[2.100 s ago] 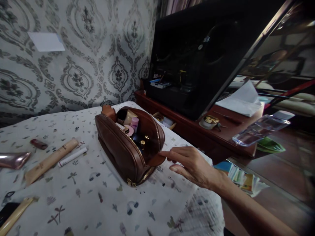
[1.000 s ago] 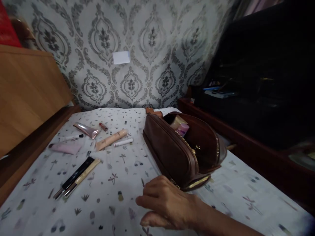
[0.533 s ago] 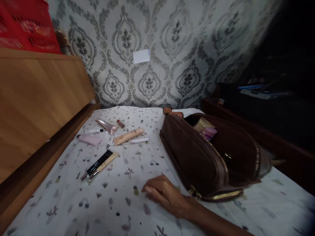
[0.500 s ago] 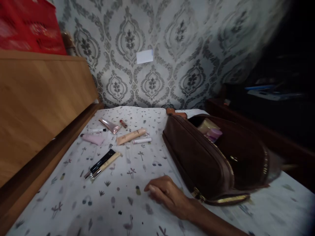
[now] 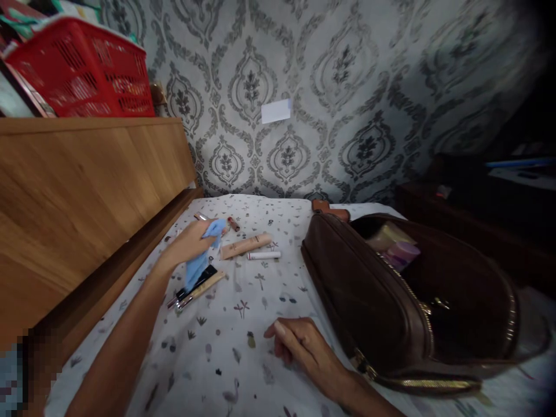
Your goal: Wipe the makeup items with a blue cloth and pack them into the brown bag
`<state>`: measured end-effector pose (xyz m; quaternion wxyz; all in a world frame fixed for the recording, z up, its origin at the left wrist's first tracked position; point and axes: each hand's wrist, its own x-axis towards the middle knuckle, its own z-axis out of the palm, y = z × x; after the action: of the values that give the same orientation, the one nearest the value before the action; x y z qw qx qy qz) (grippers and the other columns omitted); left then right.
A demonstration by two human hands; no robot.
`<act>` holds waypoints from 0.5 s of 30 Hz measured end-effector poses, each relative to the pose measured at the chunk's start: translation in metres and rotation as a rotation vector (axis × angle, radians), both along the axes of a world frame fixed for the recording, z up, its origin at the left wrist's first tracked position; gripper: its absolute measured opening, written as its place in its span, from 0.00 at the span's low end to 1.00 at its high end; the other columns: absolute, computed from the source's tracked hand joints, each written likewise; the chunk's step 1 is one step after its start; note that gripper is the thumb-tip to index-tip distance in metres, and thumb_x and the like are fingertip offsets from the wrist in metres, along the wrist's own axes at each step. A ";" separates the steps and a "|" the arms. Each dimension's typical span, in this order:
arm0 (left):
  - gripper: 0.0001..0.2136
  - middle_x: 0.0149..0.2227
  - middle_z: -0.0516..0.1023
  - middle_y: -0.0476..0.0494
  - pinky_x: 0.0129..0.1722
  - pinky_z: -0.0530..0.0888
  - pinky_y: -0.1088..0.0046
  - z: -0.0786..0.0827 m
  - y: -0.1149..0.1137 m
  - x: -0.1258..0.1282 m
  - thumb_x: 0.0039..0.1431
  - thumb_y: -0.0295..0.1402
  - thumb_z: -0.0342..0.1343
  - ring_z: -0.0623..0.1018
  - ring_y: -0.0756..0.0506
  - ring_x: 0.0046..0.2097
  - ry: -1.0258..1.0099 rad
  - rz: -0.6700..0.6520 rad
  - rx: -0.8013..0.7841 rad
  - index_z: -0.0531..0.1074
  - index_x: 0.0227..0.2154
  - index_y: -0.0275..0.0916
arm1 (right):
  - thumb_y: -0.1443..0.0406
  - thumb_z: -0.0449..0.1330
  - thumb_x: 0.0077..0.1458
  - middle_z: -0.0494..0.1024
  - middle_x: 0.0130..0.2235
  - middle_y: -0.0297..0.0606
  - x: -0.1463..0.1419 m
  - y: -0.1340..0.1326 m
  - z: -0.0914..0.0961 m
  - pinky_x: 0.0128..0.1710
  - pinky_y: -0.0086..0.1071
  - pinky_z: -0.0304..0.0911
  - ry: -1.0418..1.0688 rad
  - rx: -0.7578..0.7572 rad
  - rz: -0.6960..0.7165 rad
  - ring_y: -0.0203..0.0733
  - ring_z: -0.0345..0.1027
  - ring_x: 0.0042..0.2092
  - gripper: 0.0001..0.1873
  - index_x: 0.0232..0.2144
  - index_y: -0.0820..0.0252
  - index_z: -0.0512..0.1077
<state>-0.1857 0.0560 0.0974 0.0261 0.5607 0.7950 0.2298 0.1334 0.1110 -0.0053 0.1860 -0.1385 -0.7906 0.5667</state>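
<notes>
My left hand [image 5: 191,240] is closed around a light blue cloth [image 5: 197,269], over the makeup at the left. Part of the cloth hangs onto a black tube [image 5: 204,278] and a pale gold tube [image 5: 208,285]. Just right of this hand lie a beige squeeze tube [image 5: 245,246], a white tube [image 5: 264,255] and a small reddish-brown tube [image 5: 233,224]. A pink tube [image 5: 200,216] shows only its end behind the hand. My right hand [image 5: 306,353] rests on the printed sheet with its fingers loosely curled, and I see nothing in it.
A brown zip bag [image 5: 360,289] gapes at the right, with a purple item [image 5: 402,255] inside. Behind it lies a brown leather piece [image 5: 332,212]. A wooden cabinet [image 5: 95,185] bounds the left side, with a red basket [image 5: 99,75] on top. Patterned wall stands behind.
My left hand has come into view from the left with the blue cloth, covering some of the makeup. The view has shifted a little left. My right hand stays on the sheet.
</notes>
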 end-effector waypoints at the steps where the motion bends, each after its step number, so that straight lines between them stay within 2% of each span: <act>1: 0.13 0.45 0.78 0.43 0.47 0.77 0.59 -0.004 0.013 0.000 0.67 0.39 0.57 0.79 0.43 0.45 0.026 0.017 -0.018 0.74 0.45 0.35 | 0.41 0.43 0.66 0.72 0.23 0.37 0.000 0.000 -0.001 0.26 0.30 0.62 0.003 -0.005 0.002 0.36 0.65 0.23 0.38 0.32 0.66 0.76; 3: 0.11 0.44 0.78 0.42 0.49 0.76 0.58 -0.015 0.043 0.000 0.68 0.37 0.55 0.79 0.43 0.46 0.076 0.073 -0.042 0.74 0.45 0.35 | 0.41 0.43 0.66 0.72 0.23 0.37 -0.001 0.001 -0.002 0.26 0.29 0.62 0.005 -0.006 0.005 0.36 0.65 0.23 0.38 0.32 0.66 0.76; 8: 0.18 0.55 0.74 0.38 0.54 0.74 0.52 -0.041 0.106 0.000 0.67 0.39 0.56 0.76 0.40 0.54 0.163 0.177 -0.091 0.69 0.55 0.38 | 0.38 0.41 0.65 0.71 0.21 0.36 0.000 0.001 -0.001 0.26 0.28 0.61 -0.001 0.036 -0.014 0.35 0.65 0.23 0.41 0.29 0.65 0.76; 11: 0.18 0.54 0.74 0.38 0.52 0.75 0.53 -0.051 0.129 0.001 0.67 0.40 0.56 0.76 0.40 0.52 0.167 0.221 -0.152 0.70 0.54 0.38 | 0.37 0.40 0.65 0.72 0.21 0.36 0.001 0.001 0.001 0.23 0.26 0.58 0.003 0.053 -0.023 0.35 0.64 0.22 0.43 0.30 0.65 0.77; 15: 0.15 0.49 0.76 0.40 0.49 0.76 0.56 -0.059 0.146 0.002 0.66 0.41 0.57 0.78 0.42 0.48 0.142 0.246 -0.222 0.73 0.49 0.36 | 0.38 0.42 0.64 0.74 0.23 0.37 0.002 0.004 0.002 0.24 0.25 0.60 0.011 0.027 -0.015 0.34 0.66 0.23 0.41 0.30 0.65 0.78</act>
<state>-0.1838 0.2025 0.0388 0.0031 0.4677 0.8780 0.1018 0.1352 0.1148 -0.0034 0.1967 -0.1389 -0.7959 0.5555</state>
